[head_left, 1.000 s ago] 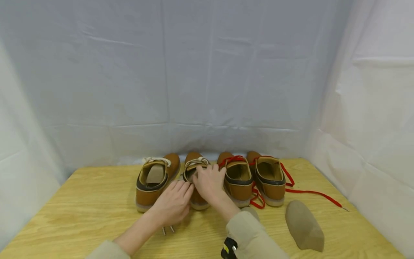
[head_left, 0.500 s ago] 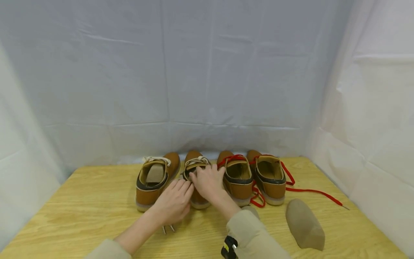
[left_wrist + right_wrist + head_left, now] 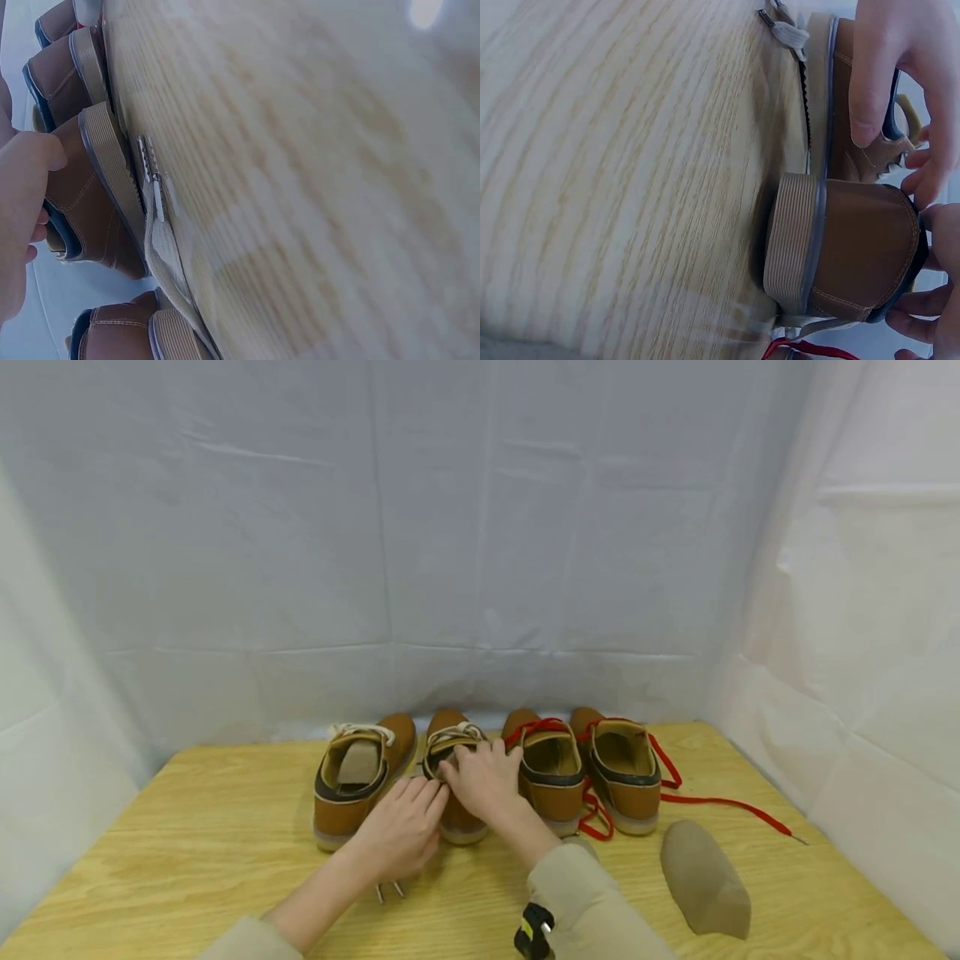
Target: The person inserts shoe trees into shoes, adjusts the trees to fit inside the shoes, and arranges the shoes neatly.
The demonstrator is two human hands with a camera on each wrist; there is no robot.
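Observation:
In the head view a brown lace-up shoe [image 3: 461,820] with a tied off-white lace stands second from the left, toe to the wall. My left hand [image 3: 401,828] grips the left side of its dark collar. My right hand [image 3: 486,783] holds the collar from the right, thumb at the opening and fingers over that side. From the right wrist, both hands' fingertips show at the collar above the heel [image 3: 862,251]. The left wrist view has my left thumb close by the heel. Most of the shoe's opening is hidden under my hands.
A matching shoe [image 3: 337,818] on the left has a taupe insert in it. Two brown shoes with red laces [image 3: 552,802] stand at right, one lace trailing along the wooden table [image 3: 187,843]. A taupe shaped insert [image 3: 705,881] lies at front right. Lace tips [image 3: 154,169] lie by my left hand.
My right hand shifts very slightly at the shoe's opening. Both hands keep their places on the shoe, and the other shoes and inserts stay put.

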